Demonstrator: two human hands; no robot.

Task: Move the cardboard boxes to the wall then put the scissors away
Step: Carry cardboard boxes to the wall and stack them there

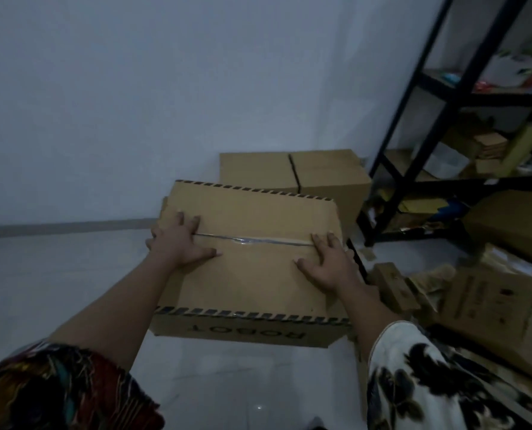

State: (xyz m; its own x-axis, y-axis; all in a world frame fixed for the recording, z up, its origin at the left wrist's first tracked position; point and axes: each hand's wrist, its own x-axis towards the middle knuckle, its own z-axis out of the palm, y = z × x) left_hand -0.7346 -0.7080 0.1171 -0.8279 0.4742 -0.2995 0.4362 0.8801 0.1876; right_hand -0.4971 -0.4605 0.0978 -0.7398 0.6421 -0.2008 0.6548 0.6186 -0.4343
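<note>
Against the wall (134,103), a box (327,172) sits on pale, perhaps tiled floor (56,274).

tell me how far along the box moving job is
Done: one plain cardboard box sits at the wall. In hand: left hand and right hand rest flat on the taped ROBOT box, just in front of it. Left: more cardboard boxes lie at the right; scissors not in view.

Cardboard box (252,274): taped seam across the lid, striped edging, "ROBOT" printed on the near side; pale floor (72,274) beneath. Left hand (181,243) and right hand (330,262): flat on the lid, fingers spread, one at each end of the seam. Second cardboard box (292,172): just behind, against the white wall (165,88). Black shelf rack (413,150): right, holding small cartons. Further boxes (507,225): lower right.
</note>
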